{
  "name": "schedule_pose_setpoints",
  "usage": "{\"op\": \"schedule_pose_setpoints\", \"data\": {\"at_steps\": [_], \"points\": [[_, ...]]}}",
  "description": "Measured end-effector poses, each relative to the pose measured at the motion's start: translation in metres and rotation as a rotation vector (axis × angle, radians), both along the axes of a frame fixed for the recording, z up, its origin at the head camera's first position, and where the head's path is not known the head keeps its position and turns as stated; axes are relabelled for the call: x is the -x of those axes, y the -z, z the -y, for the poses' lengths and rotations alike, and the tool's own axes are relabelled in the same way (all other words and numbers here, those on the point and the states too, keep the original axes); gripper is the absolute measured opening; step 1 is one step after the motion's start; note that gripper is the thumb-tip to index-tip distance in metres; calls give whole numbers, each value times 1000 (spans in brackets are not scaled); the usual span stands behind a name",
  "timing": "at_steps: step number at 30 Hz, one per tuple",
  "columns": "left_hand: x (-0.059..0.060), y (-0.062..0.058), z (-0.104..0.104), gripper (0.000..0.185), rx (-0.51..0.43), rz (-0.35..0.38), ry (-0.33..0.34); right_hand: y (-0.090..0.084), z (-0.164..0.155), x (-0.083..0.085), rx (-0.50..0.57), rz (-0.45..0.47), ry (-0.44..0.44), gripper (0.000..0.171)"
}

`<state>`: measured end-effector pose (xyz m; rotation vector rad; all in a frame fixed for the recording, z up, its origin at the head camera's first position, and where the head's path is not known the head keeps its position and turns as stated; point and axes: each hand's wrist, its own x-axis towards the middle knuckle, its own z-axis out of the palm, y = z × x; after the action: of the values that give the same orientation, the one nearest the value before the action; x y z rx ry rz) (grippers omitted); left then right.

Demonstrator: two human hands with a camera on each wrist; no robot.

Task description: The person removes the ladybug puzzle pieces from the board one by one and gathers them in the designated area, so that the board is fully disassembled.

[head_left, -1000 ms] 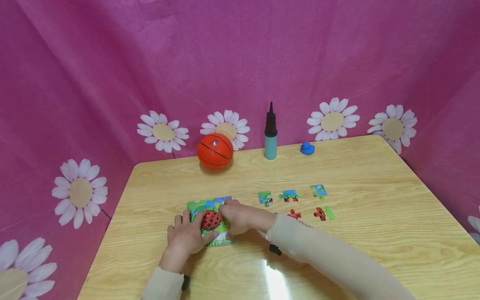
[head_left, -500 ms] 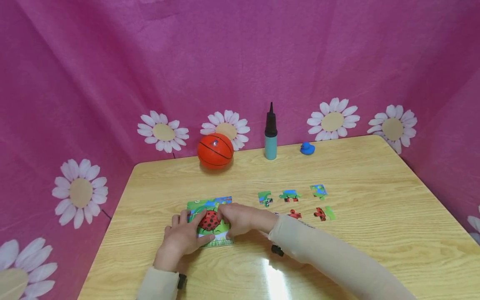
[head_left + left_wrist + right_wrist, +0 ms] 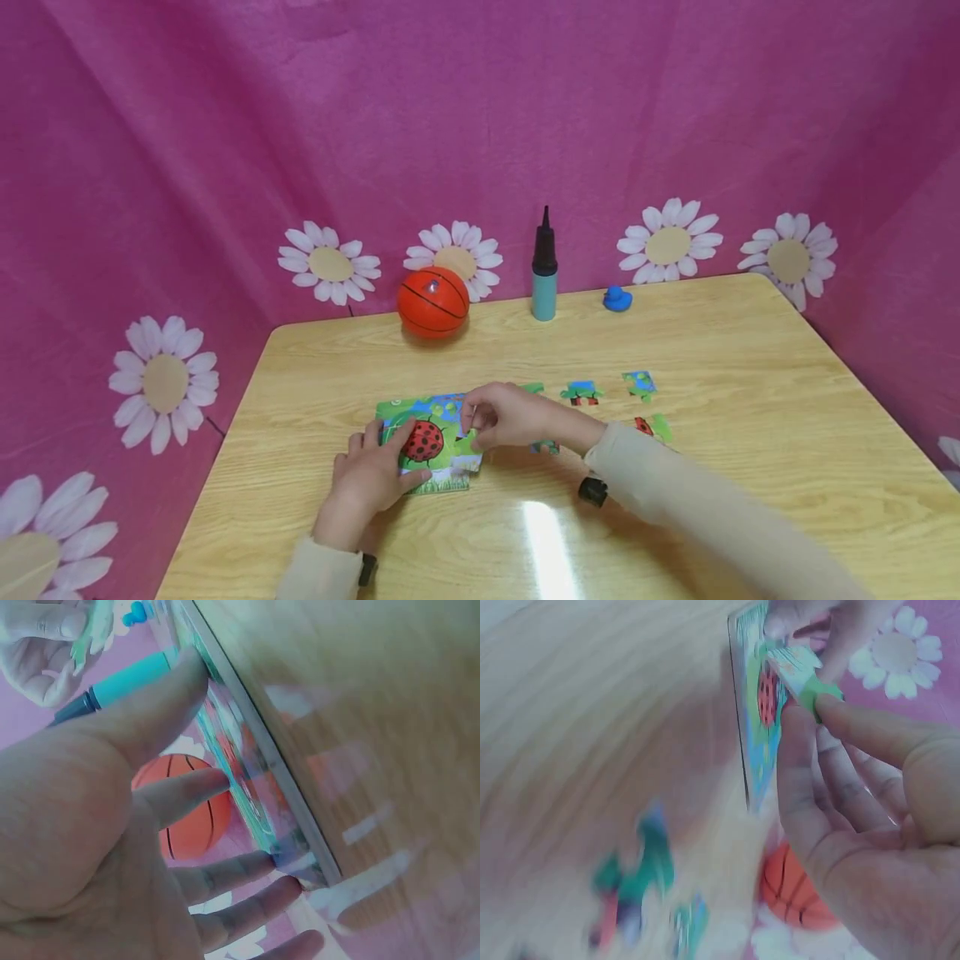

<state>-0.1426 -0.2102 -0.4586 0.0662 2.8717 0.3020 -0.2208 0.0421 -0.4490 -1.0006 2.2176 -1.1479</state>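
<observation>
A ladybug puzzle board (image 3: 431, 414) lies flat on the wooden table (image 3: 712, 350). My left hand (image 3: 369, 479) rests on the board's near left corner, fingers stretched out and thumb on top; the left wrist view shows these fingers (image 3: 191, 791) against the board's edge (image 3: 259, 761). My right hand (image 3: 504, 417) hovers over the board's right side and pinches a green and white puzzle piece (image 3: 804, 673) between thumb and fingertips, just above the board (image 3: 754, 727).
Loose puzzle pieces (image 3: 582, 392) (image 3: 638, 383) (image 3: 652, 427) lie to the right of the board. An orange basketball (image 3: 432, 302), a teal hand pump (image 3: 543, 271) and a small blue duck (image 3: 617, 298) stand along the far edge by the pink curtain.
My right hand has lifted off the board and shifted right, now with a piece pinched in its fingertips. The left hand has stayed on the board.
</observation>
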Motion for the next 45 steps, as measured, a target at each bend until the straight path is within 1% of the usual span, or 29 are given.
{"op": "schedule_pose_setpoints", "data": {"at_steps": [2, 4, 7, 9, 11, 14, 16, 19, 21, 23, 26, 28, 30, 37, 40, 45], "points": [[-4, 1, -2, 83, -13, -41, 9, -3, -15, -1, 0, 30, 7, 16], [-8, 2, -4, 76, -17, -106, 32, -6, -32, -1, -8, 55, 10, 15], [-15, 2, -8, 66, -24, -232, 91, -9, -57, -2, -25, 83, 6, 14], [-19, 2, -11, 62, -25, -299, 141, -11, -76, -3, -39, 87, -7, 14], [-23, 3, -13, 59, -34, -337, 185, -13, -98, -5, -66, 82, -27, 13], [-30, 2, -16, 52, -34, -348, 229, -16, -133, -9, -108, 81, -61, 12], [-35, 2, -16, 48, -28, -337, 245, -17, -155, -14, -130, 97, -76, 12], [-42, -1, -16, 47, -24, -286, 248, -15, -182, -23, -147, 146, -79, 13], [-47, -4, -16, 50, -27, -222, 233, -10, -197, -29, -153, 172, -74, 14], [-52, -7, -15, 57, -43, -137, 206, -5, -208, -34, -159, 186, -69, 14], [-59, -10, -15, 70, -79, -20, 172, 3, -219, -40, -169, 163, -67, 15], [-62, -12, -15, 76, -100, 27, 165, 6, -223, -43, -179, 142, -57, 15], [-65, -12, -16, 79, -108, 41, 167, 7, -223, -46, -202, 104, -46, 16], [-69, -10, -18, 87, -95, 20, 153, -4, -209, -54, -322, -84, -26, 25], [-69, -9, -18, 91, -85, 22, 148, -4, -207, -55, -361, -121, -6, 27], [-68, -9, -18, 90, -73, 21, 144, -4, -202, -58, -428, -158, 14, 31]]}}
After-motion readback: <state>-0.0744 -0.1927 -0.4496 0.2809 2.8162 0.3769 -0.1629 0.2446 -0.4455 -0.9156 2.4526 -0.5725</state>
